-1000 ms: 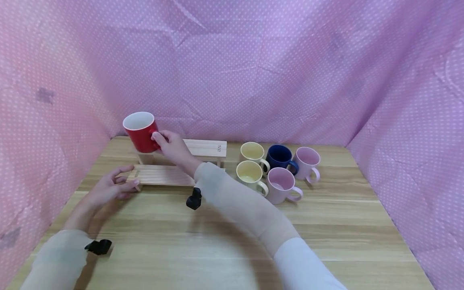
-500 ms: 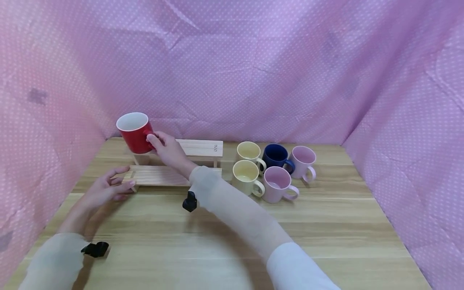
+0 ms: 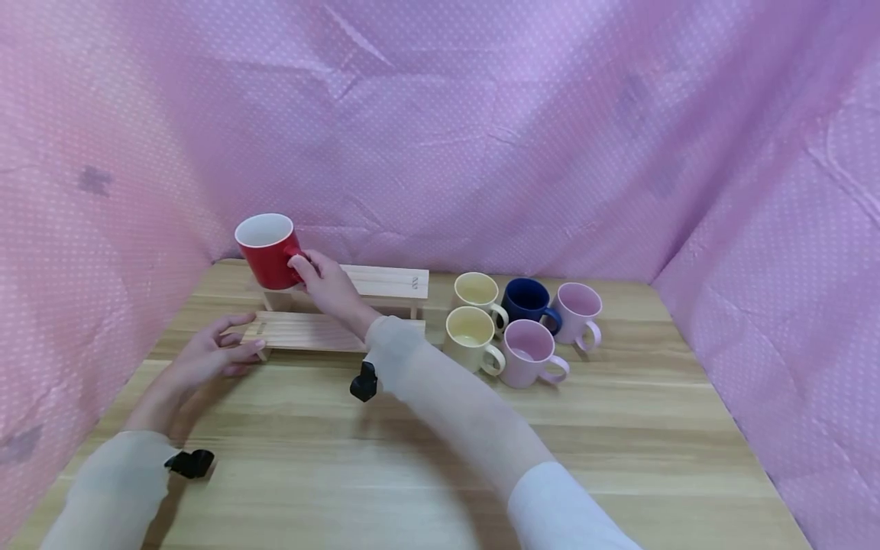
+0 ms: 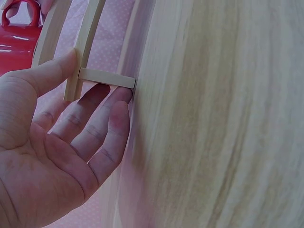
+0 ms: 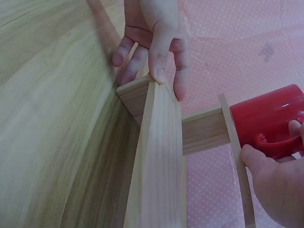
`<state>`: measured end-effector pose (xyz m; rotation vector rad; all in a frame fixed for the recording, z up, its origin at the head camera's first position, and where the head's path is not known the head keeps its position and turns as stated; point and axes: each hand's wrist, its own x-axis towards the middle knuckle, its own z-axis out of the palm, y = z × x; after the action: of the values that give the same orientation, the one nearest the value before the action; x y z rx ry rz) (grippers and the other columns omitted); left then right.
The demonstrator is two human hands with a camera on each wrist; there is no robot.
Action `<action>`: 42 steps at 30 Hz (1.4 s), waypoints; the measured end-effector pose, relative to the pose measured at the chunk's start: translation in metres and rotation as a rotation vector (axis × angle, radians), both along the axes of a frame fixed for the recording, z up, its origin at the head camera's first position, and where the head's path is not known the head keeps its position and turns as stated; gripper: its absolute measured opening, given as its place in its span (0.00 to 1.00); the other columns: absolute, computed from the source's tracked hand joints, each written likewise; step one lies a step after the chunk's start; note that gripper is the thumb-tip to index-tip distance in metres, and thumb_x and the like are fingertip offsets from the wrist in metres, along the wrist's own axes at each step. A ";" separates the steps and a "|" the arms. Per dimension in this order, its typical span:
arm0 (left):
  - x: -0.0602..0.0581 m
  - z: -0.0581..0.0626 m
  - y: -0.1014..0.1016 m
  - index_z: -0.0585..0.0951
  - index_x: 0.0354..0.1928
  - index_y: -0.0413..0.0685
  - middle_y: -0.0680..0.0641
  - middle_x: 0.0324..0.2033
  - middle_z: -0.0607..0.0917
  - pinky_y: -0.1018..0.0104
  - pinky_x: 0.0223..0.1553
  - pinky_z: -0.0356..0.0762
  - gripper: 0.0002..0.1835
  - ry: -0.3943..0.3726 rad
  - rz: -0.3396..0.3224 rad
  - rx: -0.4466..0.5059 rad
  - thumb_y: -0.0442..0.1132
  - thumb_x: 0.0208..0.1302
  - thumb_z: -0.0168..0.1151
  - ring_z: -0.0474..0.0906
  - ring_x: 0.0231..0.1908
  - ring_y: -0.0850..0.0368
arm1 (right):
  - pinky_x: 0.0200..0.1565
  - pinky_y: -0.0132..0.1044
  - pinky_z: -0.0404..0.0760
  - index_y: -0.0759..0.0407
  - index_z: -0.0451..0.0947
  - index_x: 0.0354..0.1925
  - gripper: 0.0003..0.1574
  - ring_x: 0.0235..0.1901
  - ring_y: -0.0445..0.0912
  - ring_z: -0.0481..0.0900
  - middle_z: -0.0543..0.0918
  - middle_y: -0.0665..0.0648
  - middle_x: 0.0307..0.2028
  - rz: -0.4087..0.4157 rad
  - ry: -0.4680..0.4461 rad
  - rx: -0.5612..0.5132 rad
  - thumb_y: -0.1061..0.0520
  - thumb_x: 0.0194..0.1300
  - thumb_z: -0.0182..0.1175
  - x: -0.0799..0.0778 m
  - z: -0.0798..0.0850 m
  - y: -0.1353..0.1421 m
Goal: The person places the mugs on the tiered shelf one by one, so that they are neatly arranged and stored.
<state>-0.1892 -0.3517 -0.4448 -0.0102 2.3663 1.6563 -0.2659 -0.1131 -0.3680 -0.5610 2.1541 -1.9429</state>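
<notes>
My right hand (image 3: 331, 289) holds a red mug (image 3: 268, 263) with a white inside by its handle. In the right wrist view, the base of the mug (image 5: 266, 118) is right at the upper board of a two-step wooden rack (image 3: 309, 332), at that board's left end. My left hand (image 3: 206, 357) grips the left end of the rack's lower step. The left wrist view has the thumb on the board's edge and the other fingers behind it, near the short leg (image 4: 107, 78). My right forearm hides part of the lower step.
Right of the rack stand two yellow mugs (image 3: 469, 340), a dark blue mug (image 3: 526, 302) and two pink mugs (image 3: 526, 355), grouped closely with handles to the right. Pink dotted cloth (image 3: 440, 137) walls the wooden table (image 3: 385, 489) at the back and sides.
</notes>
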 end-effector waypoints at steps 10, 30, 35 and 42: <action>0.000 -0.001 0.005 0.50 0.78 0.37 0.41 0.53 0.83 0.58 0.45 0.86 0.45 -0.021 0.004 0.022 0.43 0.71 0.66 0.86 0.43 0.57 | 0.62 0.31 0.73 0.51 0.69 0.66 0.22 0.62 0.38 0.74 0.78 0.49 0.61 -0.050 0.043 0.162 0.45 0.82 0.45 0.008 -0.002 -0.001; 0.007 -0.005 0.000 0.48 0.79 0.37 0.50 0.46 0.85 0.60 0.43 0.86 0.44 0.005 -0.014 0.019 0.42 0.73 0.64 0.87 0.42 0.57 | 0.51 0.29 0.81 0.56 0.70 0.69 0.25 0.55 0.40 0.81 0.82 0.53 0.61 0.043 0.011 0.003 0.55 0.78 0.55 0.037 0.014 0.063; 0.007 -0.001 -0.001 0.48 0.78 0.37 0.55 0.44 0.86 0.61 0.42 0.86 0.43 0.015 -0.011 0.026 0.41 0.74 0.63 0.87 0.42 0.57 | 0.51 0.40 0.84 0.63 0.73 0.66 0.22 0.53 0.53 0.83 0.84 0.61 0.56 0.132 -0.059 -0.148 0.58 0.78 0.56 0.039 0.028 0.094; 0.004 0.000 0.002 0.49 0.78 0.38 0.52 0.45 0.85 0.60 0.43 0.87 0.45 0.008 -0.016 0.013 0.42 0.72 0.65 0.87 0.42 0.58 | 0.50 0.48 0.85 0.69 0.71 0.64 0.22 0.48 0.57 0.84 0.78 0.74 0.57 0.182 -0.097 -0.157 0.60 0.78 0.55 0.043 0.043 0.153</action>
<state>-0.1853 -0.3493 -0.4444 0.0183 2.3547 1.6678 -0.2228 0.0400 -0.3247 -0.6495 1.8359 -2.0060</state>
